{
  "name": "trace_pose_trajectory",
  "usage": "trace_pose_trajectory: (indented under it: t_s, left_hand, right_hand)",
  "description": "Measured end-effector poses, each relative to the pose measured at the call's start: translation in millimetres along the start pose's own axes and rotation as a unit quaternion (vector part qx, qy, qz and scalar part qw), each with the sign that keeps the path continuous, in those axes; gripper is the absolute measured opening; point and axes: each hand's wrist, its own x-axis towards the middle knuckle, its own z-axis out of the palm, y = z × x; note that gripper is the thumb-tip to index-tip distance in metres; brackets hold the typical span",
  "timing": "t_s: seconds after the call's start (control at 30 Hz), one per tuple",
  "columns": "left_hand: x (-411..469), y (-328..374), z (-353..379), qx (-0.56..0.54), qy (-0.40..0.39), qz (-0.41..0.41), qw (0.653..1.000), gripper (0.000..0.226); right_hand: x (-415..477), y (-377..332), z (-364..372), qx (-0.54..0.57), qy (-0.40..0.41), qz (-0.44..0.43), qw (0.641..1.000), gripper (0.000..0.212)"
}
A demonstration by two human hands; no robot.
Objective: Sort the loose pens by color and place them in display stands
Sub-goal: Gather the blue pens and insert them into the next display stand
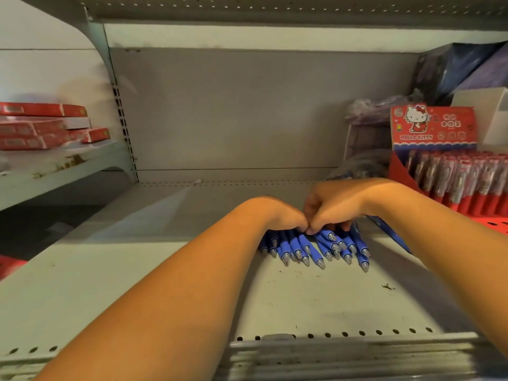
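Pens under left hand, right hand

Dim, warm light – soft shadows under forearms – edges bowed, blurred.

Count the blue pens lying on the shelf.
About 18 blue pens by visible tips: roughly 8 fanned under the left hand, roughly 10 under the right hand, all on the shelf. More may be hidden beneath the hands.

blue pens half covered, fingers mostly hidden
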Motion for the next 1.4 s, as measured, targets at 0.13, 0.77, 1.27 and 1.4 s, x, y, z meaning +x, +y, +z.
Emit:
trace_pose_trajectory:
  t_s: [0.13, 0.77, 1.27, 1.4]
  left_hand:
    - [-2.9, 7.7, 4.7, 0.023, 0.0, 0.001, 1.0, 0.031]
    - [-1.7, 37.0, 13.9, 0.161, -0.008, -0.036, 0.986, 0.035]
    - [3.0, 13.2, 8.8, 0.134, 0.103, -0.073, 0.983, 0.036]
    - [-10.7, 4.7, 1.6, 0.036, 0.109, -0.061, 0.991, 0.007]
  right_hand:
    - [-2.5, 8.3, -2.8, -0.029, 0.009, -0.015, 0.999, 0.007]
    - [-8.5, 18.7, -8.2, 0.033, 0.052, -0.049, 0.997, 0.009]
    - [-12.3, 17.4, -13.3, 0.064, 0.105, -0.084, 0.989, 0.012]
    - [-16.7, 14.4, -12.8, 0.082, 0.154, -0.08, 0.981, 0.016]
